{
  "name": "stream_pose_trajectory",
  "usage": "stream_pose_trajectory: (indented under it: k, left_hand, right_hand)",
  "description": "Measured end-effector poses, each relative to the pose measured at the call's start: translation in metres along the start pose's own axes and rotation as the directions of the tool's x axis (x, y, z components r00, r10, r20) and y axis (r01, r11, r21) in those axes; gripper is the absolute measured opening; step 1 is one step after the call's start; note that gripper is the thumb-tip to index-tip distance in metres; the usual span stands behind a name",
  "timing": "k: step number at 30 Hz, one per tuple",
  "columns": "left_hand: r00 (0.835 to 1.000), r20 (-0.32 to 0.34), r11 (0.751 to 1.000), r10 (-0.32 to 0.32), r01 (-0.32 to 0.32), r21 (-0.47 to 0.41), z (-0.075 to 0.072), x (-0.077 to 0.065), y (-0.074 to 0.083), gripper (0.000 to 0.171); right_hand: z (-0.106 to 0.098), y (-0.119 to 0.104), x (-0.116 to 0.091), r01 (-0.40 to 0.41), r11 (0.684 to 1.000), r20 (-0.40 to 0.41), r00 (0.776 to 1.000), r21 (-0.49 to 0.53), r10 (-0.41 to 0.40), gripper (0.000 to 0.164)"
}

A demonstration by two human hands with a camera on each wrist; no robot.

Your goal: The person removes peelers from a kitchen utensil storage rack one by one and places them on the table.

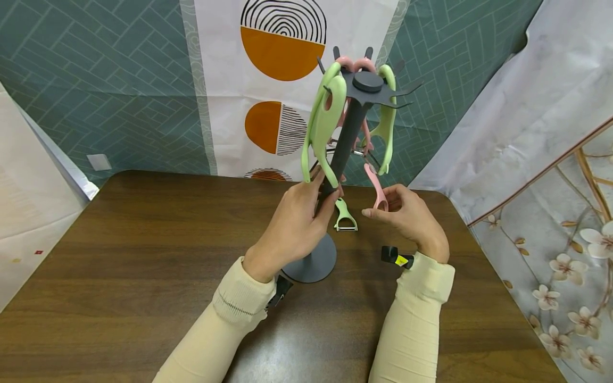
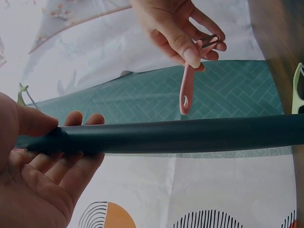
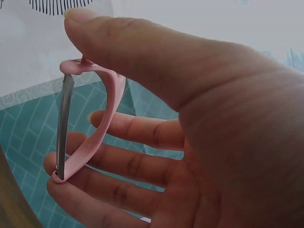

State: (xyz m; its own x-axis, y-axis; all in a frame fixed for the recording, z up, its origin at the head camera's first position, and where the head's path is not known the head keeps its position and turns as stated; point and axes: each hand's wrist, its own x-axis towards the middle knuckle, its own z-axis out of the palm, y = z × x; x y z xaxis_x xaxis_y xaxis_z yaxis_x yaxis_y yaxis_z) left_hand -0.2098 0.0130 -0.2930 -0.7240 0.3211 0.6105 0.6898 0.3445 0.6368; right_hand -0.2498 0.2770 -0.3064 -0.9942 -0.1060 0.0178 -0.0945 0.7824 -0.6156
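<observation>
Pink plastic Y-shaped peeler (image 1: 375,183), head pinched in right hand (image 1: 407,218), beside dark cylindrical pole (image 1: 347,138).
Left hand (image 1: 294,218) grips pole. Peeler likely light, stiff, smooth; best held by frame (image 3: 114,90), off thin metal blade (image 3: 64,126).

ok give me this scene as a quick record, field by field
left hand: grips the pole of the dark stand
right hand: holds a pink peeler by its head, handle free
hanging on stand: green peelers and pink ones
on brown table: loose green peeler near the stand's base
</observation>
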Motion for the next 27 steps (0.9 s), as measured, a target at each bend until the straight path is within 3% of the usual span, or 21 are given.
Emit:
stream_pose_trajectory:
  k: [27]
  left_hand:
    - [1.000,-0.002,1.000,0.003,-0.003,-0.005,0.0004,-0.0001,0.0000,0.035]
  right_hand:
    - [0.0009,0.0031,0.0018,0.007,1.000,0.006,1.000,-0.001,-0.007,0.062]
